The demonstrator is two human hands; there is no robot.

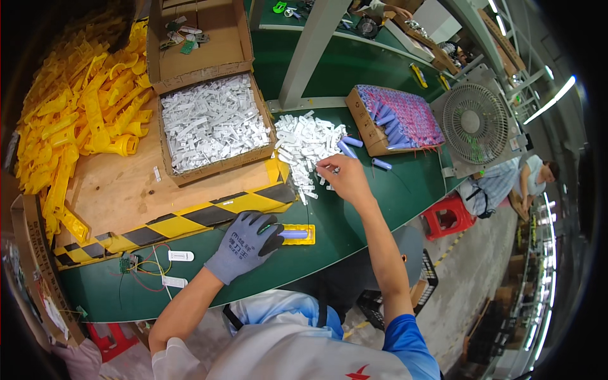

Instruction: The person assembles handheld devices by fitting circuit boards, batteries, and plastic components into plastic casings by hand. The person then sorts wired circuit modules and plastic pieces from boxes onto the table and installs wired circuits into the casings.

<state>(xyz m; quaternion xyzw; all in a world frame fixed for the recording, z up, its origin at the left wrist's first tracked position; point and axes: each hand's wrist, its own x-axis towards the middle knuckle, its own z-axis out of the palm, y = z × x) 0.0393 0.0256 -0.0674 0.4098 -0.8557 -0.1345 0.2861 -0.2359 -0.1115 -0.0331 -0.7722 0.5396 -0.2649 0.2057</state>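
My left hand (247,244), in a grey glove with dark fingertips, grips a yellow plastic housing (310,240) on the green bench. A purple cylindrical battery (293,234) lies in that housing, and a thin dark wire rises from it. My bare right hand (344,177) is over the near edge of a loose pile of small white plastic parts (307,139). Its thumb and fingertips are closed together, and I cannot make out what is between them. Beyond this hand, loose purple batteries (347,149) lie beside the pile.
Left stand a carton of white parts (212,123) and a heap of yellow housings (95,95). Wired circuit boards (128,263) lie by my left forearm. A carton of purple batteries (396,120), a metal post (310,57) and a fan (474,123) stand beyond. Other people work nearby.
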